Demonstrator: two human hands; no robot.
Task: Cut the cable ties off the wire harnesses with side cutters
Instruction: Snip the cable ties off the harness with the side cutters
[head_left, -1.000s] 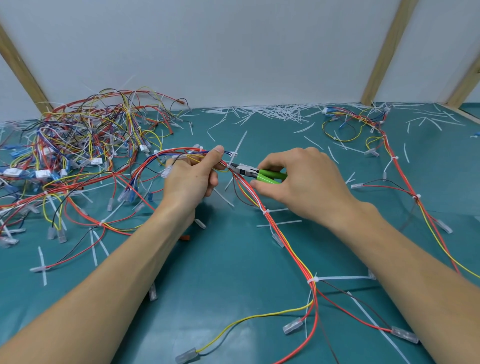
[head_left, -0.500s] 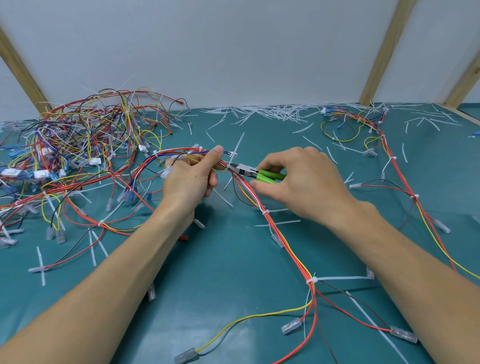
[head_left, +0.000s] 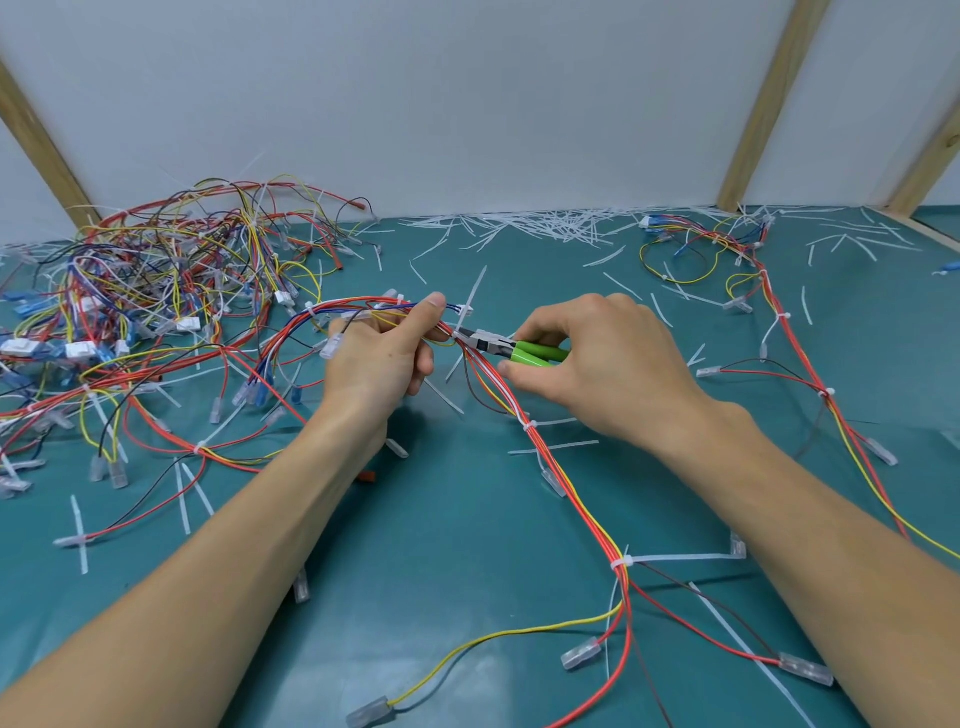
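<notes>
My left hand (head_left: 382, 358) grips a red, yellow and blue wire harness (head_left: 566, 478) above the teal mat, thumb stretched along the bundle. My right hand (head_left: 602, 364) holds green-handled side cutters (head_left: 511, 351). Their jaws point left and touch the bundle just right of my left thumb, where a white cable tie (head_left: 470, 306) sticks up. Further down the same harness, two more white ties (head_left: 527, 426) (head_left: 621, 563) wrap the wires.
A big tangle of harnesses (head_left: 145, 312) fills the left of the mat. Another harness (head_left: 779, 322) runs down the right side. Cut white tie pieces (head_left: 545, 226) lie scattered along the back wall. Wooden frame posts (head_left: 758, 104) stand behind.
</notes>
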